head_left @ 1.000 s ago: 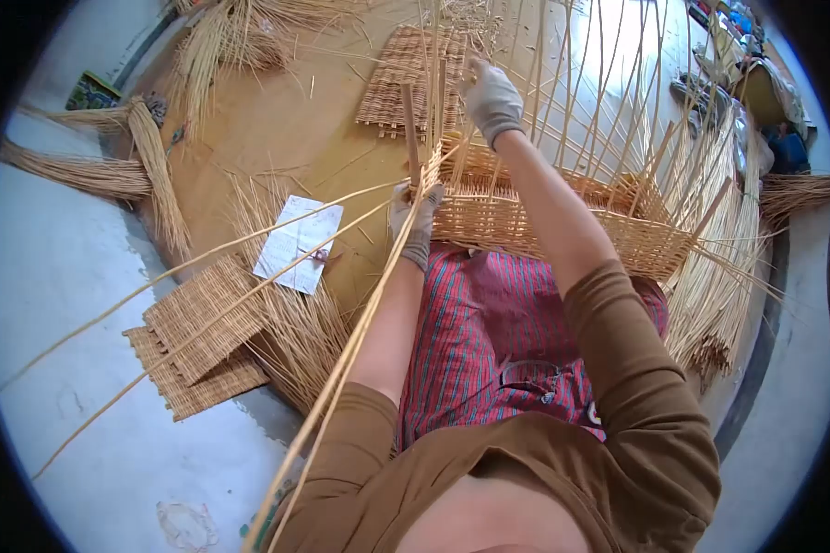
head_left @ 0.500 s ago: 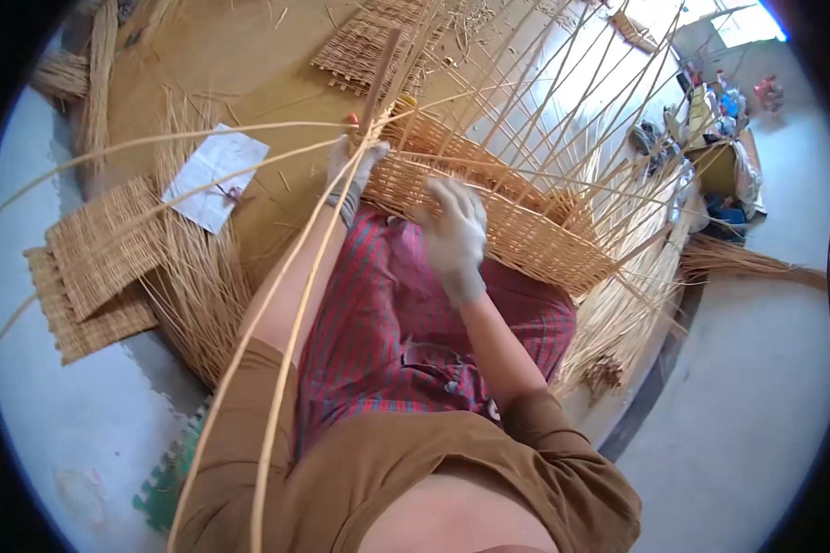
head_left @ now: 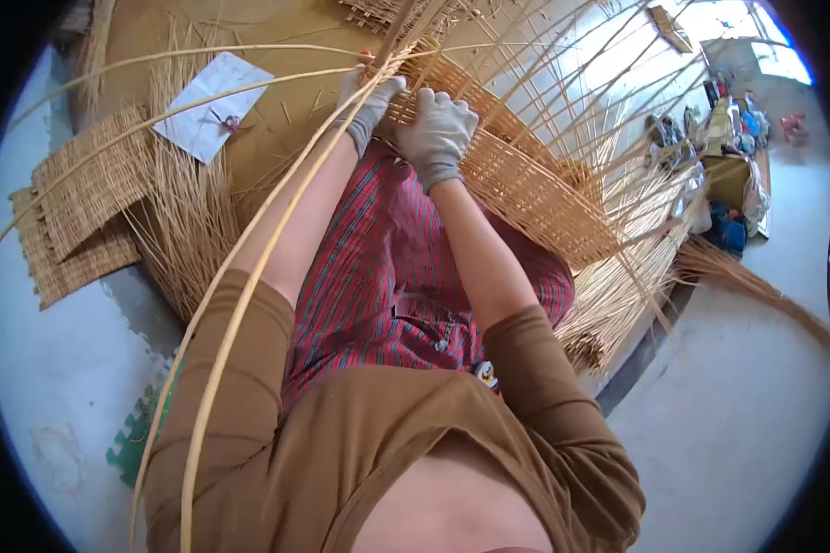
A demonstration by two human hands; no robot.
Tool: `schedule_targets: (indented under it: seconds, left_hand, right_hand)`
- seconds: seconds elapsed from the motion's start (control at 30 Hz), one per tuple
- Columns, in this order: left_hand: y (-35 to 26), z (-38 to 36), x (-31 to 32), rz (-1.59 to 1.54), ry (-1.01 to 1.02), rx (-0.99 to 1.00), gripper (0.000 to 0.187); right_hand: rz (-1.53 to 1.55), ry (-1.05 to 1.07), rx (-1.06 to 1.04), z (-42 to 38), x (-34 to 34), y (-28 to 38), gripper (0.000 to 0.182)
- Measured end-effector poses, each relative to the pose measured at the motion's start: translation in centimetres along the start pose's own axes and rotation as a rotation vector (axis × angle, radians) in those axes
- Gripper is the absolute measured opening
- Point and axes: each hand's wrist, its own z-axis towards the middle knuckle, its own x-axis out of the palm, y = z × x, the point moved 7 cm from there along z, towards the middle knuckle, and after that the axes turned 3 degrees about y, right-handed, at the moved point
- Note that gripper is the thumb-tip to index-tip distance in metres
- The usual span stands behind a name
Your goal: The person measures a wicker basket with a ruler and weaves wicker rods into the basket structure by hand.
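A partly woven wicker basket (head_left: 539,189) lies slantwise across my lap, with long loose stakes fanning up from its far side. My gloved left hand (head_left: 374,98) is closed around the basket's left corner, partly hidden by canes. Close beside it, my gloved right hand (head_left: 441,131) grips the near wall, its fingers curled over the upper edge. Two long canes (head_left: 249,288) run from that corner down over my left arm. An upright flat stick (head_left: 393,35) stands at the same corner.
Woven mats (head_left: 90,189) and a white paper sheet (head_left: 210,103) lie to the left beside loose reeds (head_left: 194,212). A thick bundle of pale reeds (head_left: 609,304) is on the right. Bags and other clutter (head_left: 733,175) sit further right.
My right hand, blurred and lifted off the basket before, has moved up and left onto its near wall beside my left hand. My left hand stays at the corner. The view has shifted slightly.
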Motion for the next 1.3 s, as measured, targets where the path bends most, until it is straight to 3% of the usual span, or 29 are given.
schedule_targets:
  seconds: [0.03,0.07,0.1,0.13,0.17,0.2,0.23,0.3,0.37,0.4,0.47,0.5,0.57,0.63,0.67,0.73,0.77,0.83,0.93,0.97,1.03,1.1,1.17,1.2,1.23,1.3]
  left_hand:
    - [-1.5,-0.9,-0.2,0.133,0.020,-0.098,0.035]
    - [1.3,-0.3,0.0,0.054,-0.006,-0.056,0.028]
    - [-1.2,-1.5,-0.1,0.040,0.006,0.086,0.028]
    - [-0.6,-1.5,-0.6,0.224,-0.002,0.094,0.033]
    - [-2.5,-4.1,-0.3,-0.018,-0.007,0.288,0.034]
    - [-6.3,-8.1,-0.6,0.198,-0.150,0.306,0.021]
    - [-4.8,-8.4,-1.6,0.654,-0.347,0.364,0.015]
    - [-7.1,-10.1,1.3,0.544,-0.100,0.508,0.020]
    - [-7.1,-8.3,5.2,0.509,0.096,0.483,0.017]
    - [-6.7,-7.3,6.8,0.494,0.167,0.467,0.016]
    - [-3.6,-3.0,10.1,0.485,0.521,-0.048,0.027]
    - [-1.4,-2.6,11.0,0.475,0.686,-0.315,0.034]
    - [-0.2,-2.6,11.4,0.370,0.683,-0.329,0.037]
    - [-1.7,-3.5,10.0,0.403,0.369,-0.163,0.035]
    - [-2.4,-3.6,9.8,0.397,0.326,-0.117,0.038]
    - [-1.6,-3.1,9.3,0.352,0.347,-0.151,0.040]
    - [-1.2,-2.7,9.5,0.310,0.381,-0.166,0.042]
    - [-3.5,-4.4,9.1,0.331,0.365,-0.203,0.035]
    - [-2.7,-3.2,9.6,0.297,0.396,-0.206,0.025]
    - [-3.1,-2.9,10.5,0.281,0.393,-0.217,0.025]
    - [-3.7,-3.6,11.7,0.292,0.377,-0.215,0.031]
    - [-3.1,-4.0,11.6,0.306,0.300,-0.257,0.041]
    - [-3.9,-4.4,11.2,0.366,0.131,-0.264,0.039]
    - [-2.4,-3.6,11.1,0.324,0.108,-0.232,0.026]
    - [-0.4,-3.6,10.6,0.331,0.112,-0.235,0.026]
    - [-2.7,-4.1,9.8,0.266,-0.043,0.131,0.014]
  right_hand:
    - [0.011,-0.019,0.015,-0.9,0.1,-0.2,0.047]
    - [0.031,-0.120,-0.057,-1.5,0.5,-0.3,0.049]
    - [0.047,-0.240,-0.127,-1.4,0.4,-0.4,0.052]
    - [0.053,-0.334,-0.203,-1.8,0.4,-0.8,0.054]
    - [0.049,-0.431,-0.274,-2.7,-0.5,-1.3,0.056]
    - [0.142,-0.457,-0.249,-4.0,-2.7,-2.0,0.054]
    - [0.234,-0.467,-0.233,-6.0,-4.3,-2.8,0.052]
    - [0.465,-0.430,-0.100,-9.0,-2.3,-7.2,0.041]
    - [1.412,-0.296,0.280,-10.6,5.7,-13.3,0.034]
    - [1.400,-0.301,0.294,-11.4,5.3,-14.4,0.034]
    - [1.697,-0.665,0.412,-11.6,3.3,-18.1,0.035]
    - [1.689,-0.675,0.406,-10.6,1.1,-18.2,0.035]
    - [1.616,-0.551,0.533,-6.1,-3.7,-16.8,0.051]
    - [1.154,-0.531,-0.058,1.7,-6.9,-14.0,0.053]
    - [0.790,-0.538,-0.093,4.7,-9.0,-12.2,0.057]
    - [0.422,-0.508,-0.136,5.4,-12.2,-9.7,0.061]
    - [0.971,-0.455,-0.016,5.1,-12.7,-11.1,0.057]
    - [1.544,-0.419,0.128,2.0,-9.7,-15.4,0.046]
    - [1.697,-0.575,0.028,-6.1,2.2,-22.8,0.024]
    - [1.685,-0.560,0.032,-6.5,1.5,-22.9,0.024]
    - [1.548,-0.474,0.362,-9.1,0.5,-22.2,0.012]
    - [1.465,-0.472,0.369,-9.0,-1.0,-20.5,0.009]
    - [1.567,-0.500,0.311,-9.0,-1.1,-19.1,0.012]
    - [1.478,-0.444,0.294,-9.9,-2.4,-17.6,0.009]
    - [1.483,-0.446,0.303,-10.3,-2.1,-19.1,0.009]
    - [1.458,-0.246,0.396,-9.5,0.1,-24.2,0.006]
